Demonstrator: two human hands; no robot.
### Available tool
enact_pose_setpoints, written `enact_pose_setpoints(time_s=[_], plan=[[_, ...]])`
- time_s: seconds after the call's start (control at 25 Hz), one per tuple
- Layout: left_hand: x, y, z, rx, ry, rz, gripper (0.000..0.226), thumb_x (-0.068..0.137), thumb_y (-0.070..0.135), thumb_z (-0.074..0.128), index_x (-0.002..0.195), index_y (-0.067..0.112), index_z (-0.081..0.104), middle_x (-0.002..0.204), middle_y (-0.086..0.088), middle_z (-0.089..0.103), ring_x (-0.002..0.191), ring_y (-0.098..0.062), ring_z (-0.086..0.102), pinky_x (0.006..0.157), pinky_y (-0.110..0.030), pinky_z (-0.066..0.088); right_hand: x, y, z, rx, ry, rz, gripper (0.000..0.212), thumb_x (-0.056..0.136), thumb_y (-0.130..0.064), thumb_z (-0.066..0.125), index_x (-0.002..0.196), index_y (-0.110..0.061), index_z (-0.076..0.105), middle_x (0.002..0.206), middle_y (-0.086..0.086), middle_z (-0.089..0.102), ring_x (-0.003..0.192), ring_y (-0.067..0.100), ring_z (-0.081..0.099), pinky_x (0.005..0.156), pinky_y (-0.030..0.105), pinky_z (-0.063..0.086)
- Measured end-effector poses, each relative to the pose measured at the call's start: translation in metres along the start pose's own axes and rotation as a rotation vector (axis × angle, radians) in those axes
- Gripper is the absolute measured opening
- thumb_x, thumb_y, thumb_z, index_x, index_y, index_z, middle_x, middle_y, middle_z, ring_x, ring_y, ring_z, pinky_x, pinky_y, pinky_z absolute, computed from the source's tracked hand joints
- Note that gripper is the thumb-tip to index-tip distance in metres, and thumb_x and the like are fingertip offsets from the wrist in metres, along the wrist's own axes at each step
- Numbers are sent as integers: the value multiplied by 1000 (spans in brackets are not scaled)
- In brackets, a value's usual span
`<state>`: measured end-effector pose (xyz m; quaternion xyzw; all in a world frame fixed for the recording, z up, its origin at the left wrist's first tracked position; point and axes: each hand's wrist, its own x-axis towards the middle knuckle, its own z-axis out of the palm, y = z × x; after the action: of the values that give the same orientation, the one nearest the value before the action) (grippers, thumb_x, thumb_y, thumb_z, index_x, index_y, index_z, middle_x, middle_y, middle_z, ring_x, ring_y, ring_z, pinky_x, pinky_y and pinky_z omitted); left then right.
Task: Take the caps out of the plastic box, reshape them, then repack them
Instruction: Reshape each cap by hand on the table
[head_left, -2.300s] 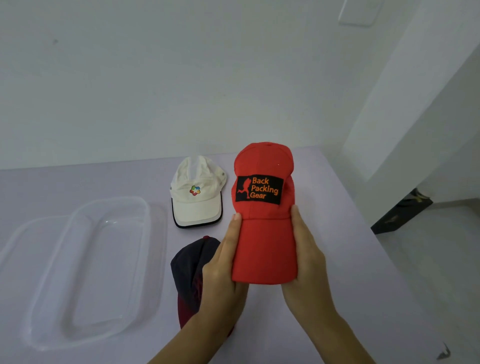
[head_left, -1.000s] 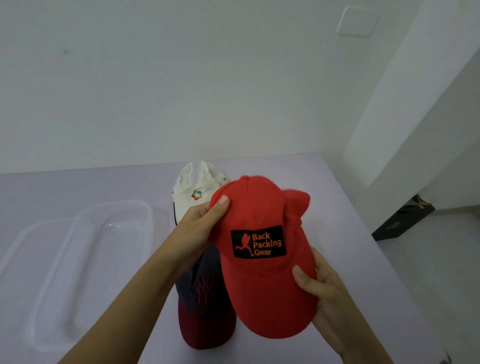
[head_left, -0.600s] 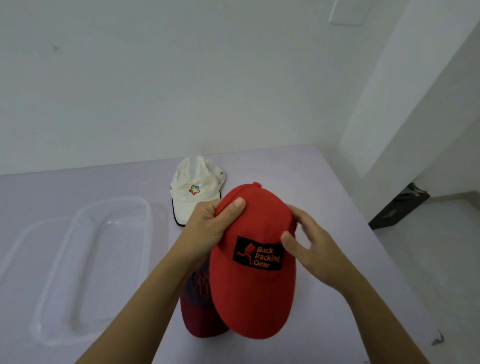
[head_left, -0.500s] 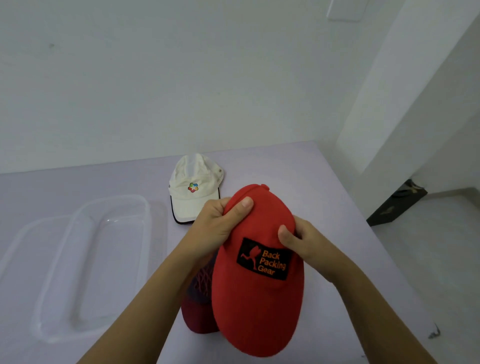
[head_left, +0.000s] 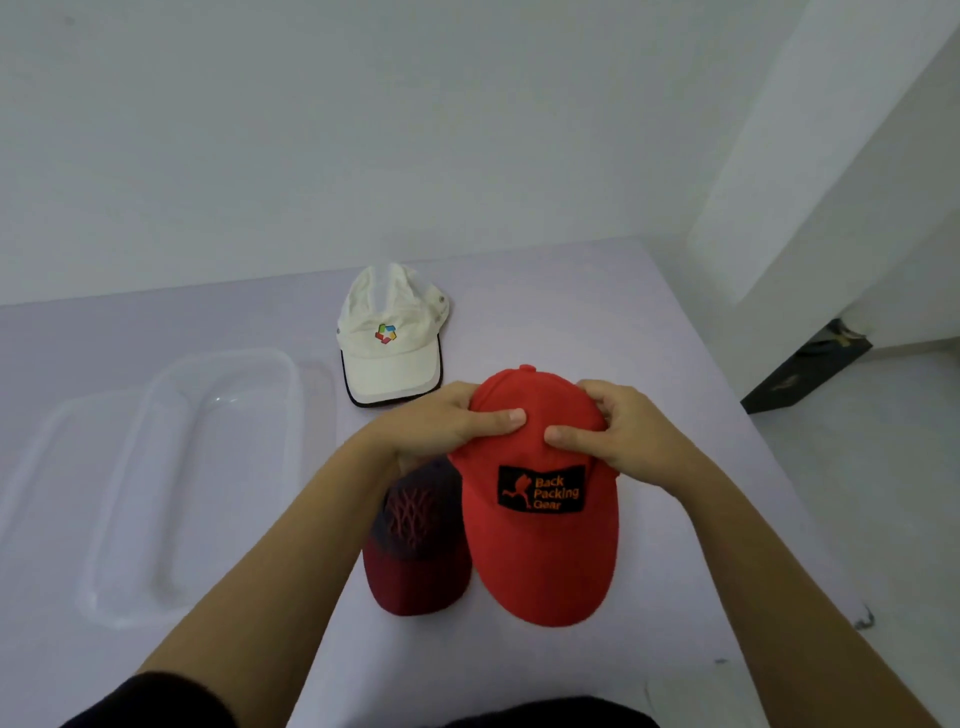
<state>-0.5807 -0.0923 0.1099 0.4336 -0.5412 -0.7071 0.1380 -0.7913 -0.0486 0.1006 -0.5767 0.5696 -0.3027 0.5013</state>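
A red cap (head_left: 540, 551) with a black "Back Packing Gear" patch lies brim toward me at the table's middle. My left hand (head_left: 441, 423) grips the left of its crown, thumb on top. My right hand (head_left: 618, 434) grips the right of the crown, thumb pressed near the front. A dark navy and maroon cap (head_left: 415, 551) sits just left of the red one, partly under my left wrist. A white cap (head_left: 389, 338) with a coloured logo lies behind them. The clear plastic box (head_left: 218, 483) stands open and holds nothing at the left.
The clear lid (head_left: 36, 467) lies beside the box at the far left. The lilac table (head_left: 571, 312) ends at the right edge, with a white wall behind and a dark object (head_left: 805, 374) on the floor to the right.
The red cap went from held upright in front of me to lowered onto the table beside the dark cap. Both hands shifted onto its crown.
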Motion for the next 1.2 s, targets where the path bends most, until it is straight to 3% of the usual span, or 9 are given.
enact_pose_setpoints(time_s=[0.16, 0.36, 0.44, 0.6, 0.76, 0.88, 1.0, 1.08, 1.2], plan=[[54, -38, 10, -85, -10, -146, 28, 91, 19, 60, 116, 8, 63, 107, -10, 70, 92, -18, 69, 87, -30, 55, 24, 52, -10, 23, -105, 179, 33, 76, -34, 74, 103, -20, 63, 98, 0, 72, 89, 14, 70, 74, 25, 57], [104, -70, 19, -82, 32, -268, 37, 89, 23, 63, 122, 8, 59, 116, -12, 66, 102, -23, 65, 94, -36, 51, 54, 105, -23, 51, -176, 321, 39, 77, -33, 73, 111, -18, 60, 102, -1, 70, 89, 11, 69, 68, 19, 53], [118, -79, 18, -99, 56, -289, 41, 88, 24, 64, 125, 7, 57, 119, -13, 65, 104, -24, 64, 93, -34, 52, 64, 124, -24, 65, -187, 333, 41, 77, -34, 74, 112, -18, 59, 105, 0, 69, 93, 12, 68, 73, 22, 54], [133, -85, 13, 39, 192, -290, 52, 84, 31, 68, 129, 9, 54, 122, -9, 63, 105, -21, 63, 91, -31, 52, 77, 148, -17, 4, -89, 297, 49, 77, -45, 70, 118, -22, 58, 114, -5, 63, 104, 13, 62, 89, 30, 52], [132, -66, -5, 337, 303, -225, 70, 83, 40, 66, 142, 13, 37, 128, -1, 55, 113, -17, 54, 88, -26, 40, 61, 149, -36, -84, 129, 226, 29, 92, -34, 53, 120, -26, 57, 112, -12, 58, 96, 0, 56, 80, 15, 42], [132, -43, -16, 480, 375, -190, 52, 89, 38, 58, 133, 12, 49, 119, -2, 62, 89, -13, 63, 76, -24, 42, 39, 162, -49, -148, 177, 238, 22, 94, -27, 52, 114, -34, 56, 111, -16, 61, 81, 12, 62, 79, 24, 49], [146, -27, -2, 462, 202, -373, 41, 90, 43, 54, 108, 7, 63, 90, -15, 67, 50, -12, 53, 47, -21, 34, 28, 169, -35, -108, 15, 253, 28, 93, -25, 55, 117, -38, 51, 116, -22, 58, 74, 24, 65, 76, 33, 56], [154, -26, 13, 399, 112, -493, 50, 91, 44, 54, 110, -1, 61, 61, -10, 53, 32, -7, 43, 42, -20, 27, 32, 170, -23, -21, -38, 255, 30, 94, -20, 53, 119, -36, 50, 114, -23, 57, 75, 24, 64, 73, 31, 55], [159, -34, 26, 121, 238, -517, 31, 94, 28, 55, 99, -2, 59, 57, -7, 50, 25, -3, 40, 34, -16, 29, 42, 169, -12, 98, 26, 268, 22, 96, -12, 48, 111, -27, 56, 104, -9, 61, 80, 16, 60, 68, 21, 49]])
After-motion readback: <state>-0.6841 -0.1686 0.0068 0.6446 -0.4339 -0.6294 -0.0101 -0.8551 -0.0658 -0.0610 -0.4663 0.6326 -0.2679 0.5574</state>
